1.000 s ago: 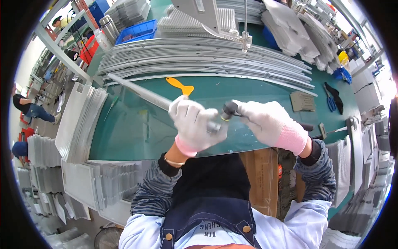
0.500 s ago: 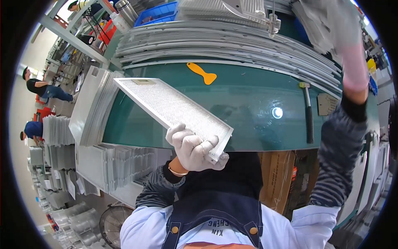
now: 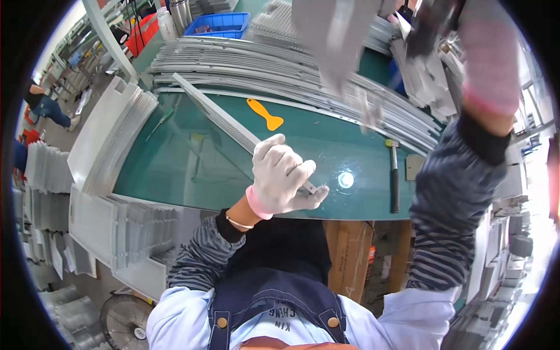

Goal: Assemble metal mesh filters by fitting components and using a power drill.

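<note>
A panel point(image 3: 228, 124) lies across the middle of the frame, seen nearly edge-on, slanting from the upper left down to the left hand point(image 3: 282, 175) at the centre. That gloved hand closes round its lower end, the fingers curled together over it and the thumb pressed along the near side, the panel's tip poking out near the thumb. The right hand point(image 3: 485, 29), in the upper right, is raised and blurred; whether its fingers are spread or gripping I cannot tell. Just left of it is a dark smeared thing point(image 3: 433, 29), too blurred to name. Beneath the panel spreads the green table point(image 3: 233, 189), with a yellow scraper point(image 3: 265, 114) above the left hand and a hammer point(image 3: 394, 181) upright in the frame to the right, near a grey plate point(image 3: 413, 167). A green-handled screwdriver point(image 3: 160, 124) lies on the left, beside a stack point(image 3: 105, 137) of perforated panels. Long metal strips point(image 3: 245, 73) are piled across the upper part, below a blue bin point(image 3: 219, 25). A fan point(image 3: 127, 322) stands at lower left, and a cardboard box point(image 3: 350, 251) shows under the table.
</note>
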`<action>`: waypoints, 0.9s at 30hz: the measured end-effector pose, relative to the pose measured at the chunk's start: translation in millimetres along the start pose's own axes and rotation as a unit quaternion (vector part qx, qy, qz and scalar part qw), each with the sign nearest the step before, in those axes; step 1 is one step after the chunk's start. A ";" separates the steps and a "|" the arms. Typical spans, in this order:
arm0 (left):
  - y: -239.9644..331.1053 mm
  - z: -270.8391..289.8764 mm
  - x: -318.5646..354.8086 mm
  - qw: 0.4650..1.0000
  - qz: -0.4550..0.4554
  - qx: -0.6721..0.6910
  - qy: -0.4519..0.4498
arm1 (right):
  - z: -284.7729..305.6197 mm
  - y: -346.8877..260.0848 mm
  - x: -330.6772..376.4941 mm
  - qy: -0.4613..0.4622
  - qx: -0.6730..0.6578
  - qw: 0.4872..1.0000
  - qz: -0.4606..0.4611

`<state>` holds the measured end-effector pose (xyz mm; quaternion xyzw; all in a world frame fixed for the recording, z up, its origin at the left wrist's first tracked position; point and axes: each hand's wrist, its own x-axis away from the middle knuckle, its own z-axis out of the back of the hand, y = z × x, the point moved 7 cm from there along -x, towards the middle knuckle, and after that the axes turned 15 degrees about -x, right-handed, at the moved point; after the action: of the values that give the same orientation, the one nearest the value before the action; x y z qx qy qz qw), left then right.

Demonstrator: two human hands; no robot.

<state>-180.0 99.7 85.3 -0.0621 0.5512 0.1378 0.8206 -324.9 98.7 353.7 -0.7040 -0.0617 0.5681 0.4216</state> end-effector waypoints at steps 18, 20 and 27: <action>-2.5 -24.3 2.4 0.994 0.061 0.088 -0.035 | -12.1 26.8 73.0 -0.001 -0.088 0.995 -0.040; -0.8 -15.9 0.9 0.999 0.008 0.050 0.015 | 3.4 53.8 77.1 0.037 -0.122 0.989 0.076; -8.4 -15.6 -2.0 0.988 0.037 0.126 0.077 | 0.5 60.9 89.2 0.057 -0.356 0.933 0.017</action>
<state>-192.1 87.4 80.7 0.0519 0.6276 0.0918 0.7714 -318.3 110.6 246.6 -0.8398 -0.2239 0.4753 0.1366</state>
